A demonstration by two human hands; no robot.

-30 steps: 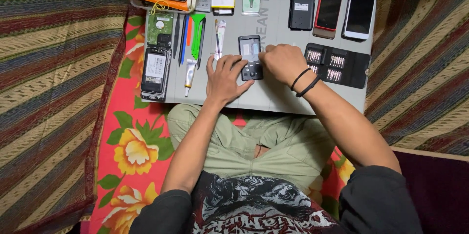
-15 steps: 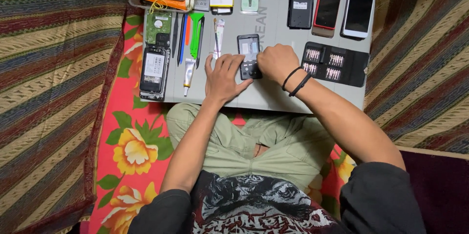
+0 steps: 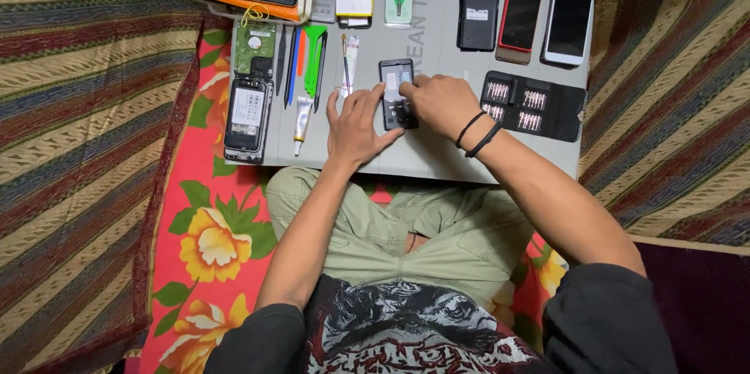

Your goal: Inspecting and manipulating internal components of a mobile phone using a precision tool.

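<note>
Inspector: Where does the work piece sit?

Assessor: The small dark phone (image 3: 396, 94) lies flat at the middle of the grey work mat (image 3: 437, 157), back face up and apparently opened. The left hand (image 3: 355, 126) rests at its left edge, fingers spread, bracing it. The right hand (image 3: 439, 102) is curled over its right side, fingertips pinched together on its upper part; whether they grip a small part cannot be told.

Inspector: Risks from here?

Assessor: In my judgement, the phone could skid on the smooth mat if the bracing hand lifts, and any loose screw could roll off the near edge into the person's lap or the floral cloth (image 3: 205, 243).

Inspector: Containers?

Assessor: One black bit case (image 3: 539, 105), open just right of the right hand, holding rows of silver driver bits. It lies near the wrist, so a sweep of the forearm could scatter them.

Inspector: Surroundings?

Assessor: Left, pry tools (image 3: 306, 58), a white tube (image 3: 301, 120) and an opened handset (image 3: 247, 118). Far right, three phones (image 3: 522, 19) in a row.
</note>
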